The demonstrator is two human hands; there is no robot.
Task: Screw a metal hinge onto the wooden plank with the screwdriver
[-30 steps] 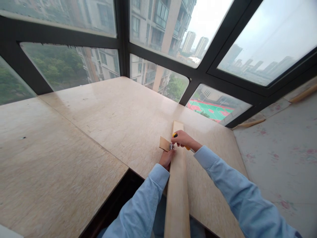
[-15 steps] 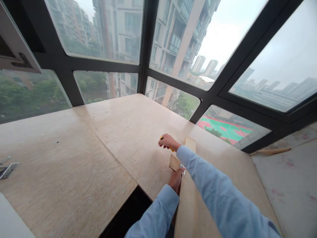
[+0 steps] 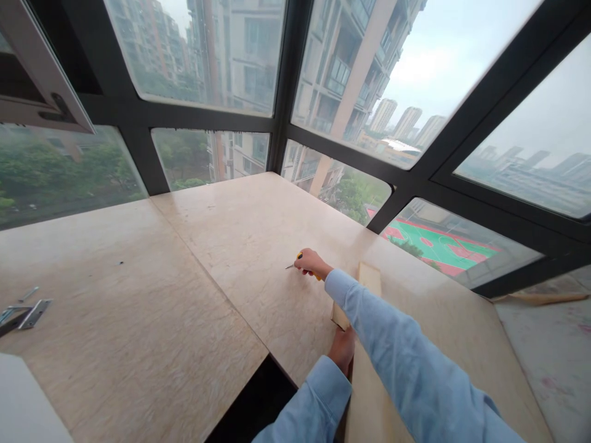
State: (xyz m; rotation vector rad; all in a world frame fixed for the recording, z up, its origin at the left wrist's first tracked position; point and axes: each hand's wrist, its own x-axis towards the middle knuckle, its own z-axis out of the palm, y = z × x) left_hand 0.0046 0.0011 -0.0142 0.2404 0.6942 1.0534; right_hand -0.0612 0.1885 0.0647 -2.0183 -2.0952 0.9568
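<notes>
My right hand [image 3: 311, 263] is closed around the yellow-and-black handle of a screwdriver [image 3: 299, 255], its thin metal tip pointing left above the tabletop. Below it, my left hand [image 3: 342, 349] is at the long pale wooden board [image 3: 362, 387], close to the end of a short wooden piece [image 3: 340, 317]. My right sleeve crosses in front and hides the left fingers, so their grip does not show. The board's far end [image 3: 370, 277] shows beyond my right forearm.
A metal bracket [image 3: 34, 314] and a screw [image 3: 30, 293] lie at the left of the stone-patterned tabletop [image 3: 138, 338]. A small dark bit [image 3: 120, 263] rests farther back. A dark opening [image 3: 258, 394] cuts into the front edge. Framed windows [image 3: 332, 154] border the back.
The view has shifted, and the right hand with the screwdriver stays over the tabletop, its tip now plainer. The metal hinge seen at my left thumb is now hidden behind my right sleeve.
</notes>
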